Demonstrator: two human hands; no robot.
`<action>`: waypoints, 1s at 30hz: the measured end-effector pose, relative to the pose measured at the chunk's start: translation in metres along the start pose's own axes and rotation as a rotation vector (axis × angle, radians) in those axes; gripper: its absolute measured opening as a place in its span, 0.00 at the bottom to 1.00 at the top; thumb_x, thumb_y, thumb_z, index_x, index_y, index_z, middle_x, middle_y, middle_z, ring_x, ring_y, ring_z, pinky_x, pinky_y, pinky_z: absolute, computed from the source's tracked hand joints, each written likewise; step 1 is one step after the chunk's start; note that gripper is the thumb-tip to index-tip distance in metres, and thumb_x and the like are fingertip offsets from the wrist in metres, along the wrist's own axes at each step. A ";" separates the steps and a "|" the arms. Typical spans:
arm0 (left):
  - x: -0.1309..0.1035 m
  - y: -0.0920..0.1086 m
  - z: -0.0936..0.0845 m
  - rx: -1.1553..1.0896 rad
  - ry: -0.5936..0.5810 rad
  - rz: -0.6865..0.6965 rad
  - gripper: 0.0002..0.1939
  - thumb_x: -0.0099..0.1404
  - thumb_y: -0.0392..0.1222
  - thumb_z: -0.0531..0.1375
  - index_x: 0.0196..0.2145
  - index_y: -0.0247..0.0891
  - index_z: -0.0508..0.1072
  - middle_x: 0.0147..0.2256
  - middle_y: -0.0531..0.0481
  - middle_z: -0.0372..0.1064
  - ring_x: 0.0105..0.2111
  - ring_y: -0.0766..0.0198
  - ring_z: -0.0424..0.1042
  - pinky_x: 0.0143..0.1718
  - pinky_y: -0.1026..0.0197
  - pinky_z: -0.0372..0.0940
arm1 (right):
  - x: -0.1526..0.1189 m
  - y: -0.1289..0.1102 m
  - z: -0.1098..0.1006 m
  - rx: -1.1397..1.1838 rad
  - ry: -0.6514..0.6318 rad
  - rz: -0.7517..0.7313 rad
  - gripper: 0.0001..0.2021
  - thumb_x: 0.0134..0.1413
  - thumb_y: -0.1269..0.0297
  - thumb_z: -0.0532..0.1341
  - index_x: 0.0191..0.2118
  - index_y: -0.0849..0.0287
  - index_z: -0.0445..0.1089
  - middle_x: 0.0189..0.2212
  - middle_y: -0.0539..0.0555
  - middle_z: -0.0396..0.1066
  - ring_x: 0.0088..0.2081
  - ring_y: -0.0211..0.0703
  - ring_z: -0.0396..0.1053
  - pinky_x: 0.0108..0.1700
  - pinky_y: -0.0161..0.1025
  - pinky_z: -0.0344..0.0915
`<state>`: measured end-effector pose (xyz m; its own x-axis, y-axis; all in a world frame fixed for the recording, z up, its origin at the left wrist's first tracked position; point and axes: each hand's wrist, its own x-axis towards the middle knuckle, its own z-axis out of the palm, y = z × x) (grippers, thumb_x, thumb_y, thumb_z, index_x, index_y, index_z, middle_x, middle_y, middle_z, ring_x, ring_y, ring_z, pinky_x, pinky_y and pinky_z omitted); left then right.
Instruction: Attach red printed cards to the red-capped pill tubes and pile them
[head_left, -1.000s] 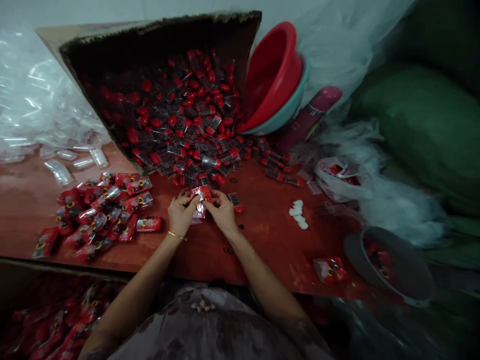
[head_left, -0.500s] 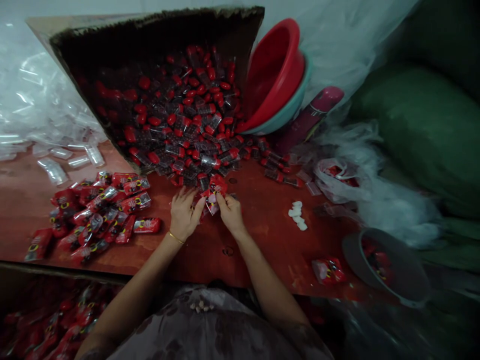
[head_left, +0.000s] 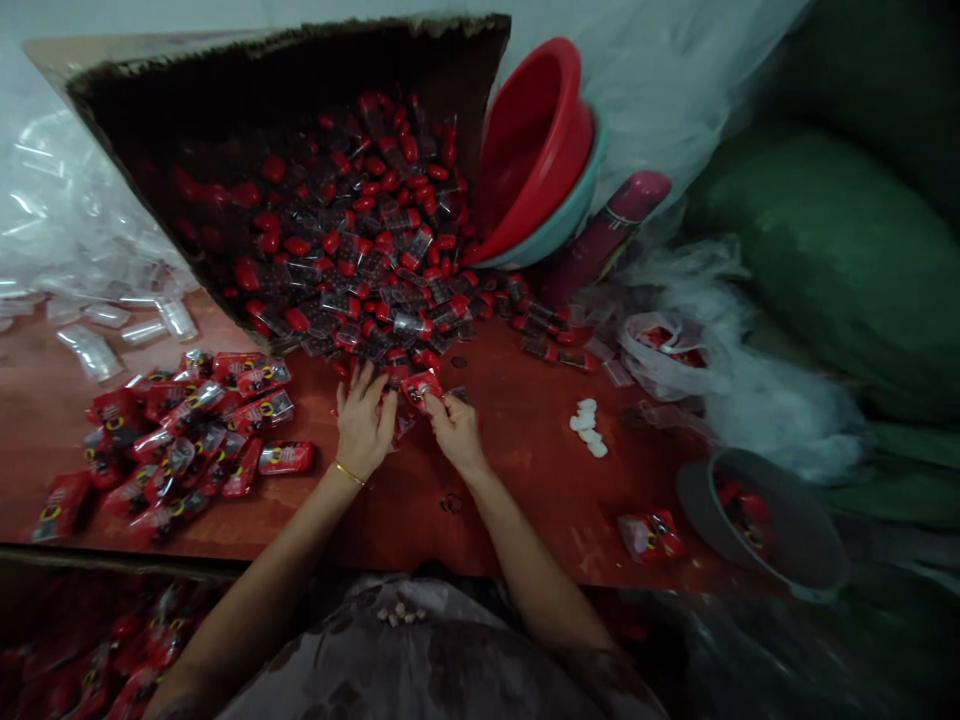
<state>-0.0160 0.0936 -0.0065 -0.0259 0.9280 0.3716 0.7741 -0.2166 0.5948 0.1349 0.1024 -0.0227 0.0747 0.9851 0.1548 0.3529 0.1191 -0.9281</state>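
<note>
My right hand (head_left: 457, 435) pinches a small red printed plastic packet (head_left: 420, 387) at its lower right edge, just in front of the heap. To its left is my left hand (head_left: 363, 428), with a thin bracelet at the wrist. Its fingers are stretched and somewhat apart, reaching the near edge of the pile of clear containers with red caps (head_left: 379, 265). That pile spills out of a cardboard box (head_left: 285, 65) lying on its side. Beneath and between the hands lies some clear and reddish film, partly hidden.
Finished-looking red packets (head_left: 199, 430) are heaped at the left, near clear empty tubes (head_left: 90, 350). A red basin (head_left: 536, 140), a purple bottle (head_left: 611, 235), white pieces (head_left: 589, 428) and a grey bowl (head_left: 814, 540) stand to the right on the red table (head_left: 517, 500).
The red packet has turned in my right hand, its printed face now showing. My left hand has moved slightly away from it, toward the pile. The whole view has shifted a little.
</note>
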 end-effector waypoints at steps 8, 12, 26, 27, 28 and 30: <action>-0.009 0.017 -0.016 -0.641 -0.193 -0.374 0.16 0.52 0.53 0.62 0.20 0.36 0.72 0.17 0.54 0.66 0.19 0.69 0.62 0.22 0.66 0.58 | -0.025 -0.018 0.011 0.169 -0.201 -0.003 0.15 0.56 0.54 0.53 0.26 0.59 0.66 0.20 0.47 0.63 0.21 0.33 0.58 0.24 0.30 0.57; -0.008 0.020 -0.017 -1.009 -0.165 -0.658 0.16 0.42 0.51 0.68 0.17 0.35 0.70 0.16 0.57 0.64 0.17 0.73 0.59 0.21 0.68 0.58 | -0.025 -0.020 0.002 0.026 -0.230 -0.057 0.19 0.59 0.54 0.50 0.26 0.59 0.68 0.19 0.48 0.64 0.22 0.35 0.60 0.26 0.31 0.59; -0.009 0.028 -0.020 -1.255 -0.227 -0.979 0.22 0.36 0.51 0.72 0.23 0.33 0.71 0.19 0.56 0.67 0.18 0.74 0.64 0.19 0.71 0.60 | 0.028 0.016 -0.106 -0.851 -0.609 -0.473 0.15 0.57 0.67 0.55 0.48 0.58 0.70 0.51 0.60 0.68 0.53 0.53 0.61 0.53 0.51 0.57; -0.010 0.028 -0.020 -1.275 -0.230 -0.990 0.22 0.36 0.51 0.72 0.24 0.33 0.72 0.20 0.55 0.68 0.18 0.74 0.65 0.19 0.71 0.60 | 0.018 0.016 -0.106 -0.777 -0.556 -0.439 0.14 0.58 0.64 0.55 0.47 0.59 0.70 0.48 0.61 0.70 0.50 0.52 0.64 0.51 0.49 0.59; -0.010 0.028 -0.020 -1.292 -0.232 -0.998 0.22 0.36 0.50 0.72 0.25 0.33 0.73 0.21 0.55 0.69 0.19 0.73 0.65 0.19 0.71 0.60 | 0.006 0.015 -0.105 -0.681 -0.500 -0.395 0.13 0.58 0.62 0.54 0.46 0.59 0.71 0.45 0.60 0.72 0.46 0.50 0.67 0.49 0.47 0.61; -0.011 0.028 -0.020 -1.315 -0.229 -1.003 0.21 0.38 0.50 0.72 0.26 0.34 0.73 0.22 0.54 0.70 0.20 0.73 0.66 0.21 0.70 0.61 | -0.019 0.009 -0.103 -0.439 -0.399 -0.289 0.14 0.59 0.58 0.54 0.44 0.58 0.70 0.38 0.57 0.74 0.38 0.45 0.70 0.43 0.42 0.65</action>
<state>-0.0065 0.0713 0.0202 0.0292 0.8433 -0.5367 -0.5170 0.4722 0.7139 0.2328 0.0724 0.0006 -0.4015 0.9015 0.1615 0.6608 0.4072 -0.6305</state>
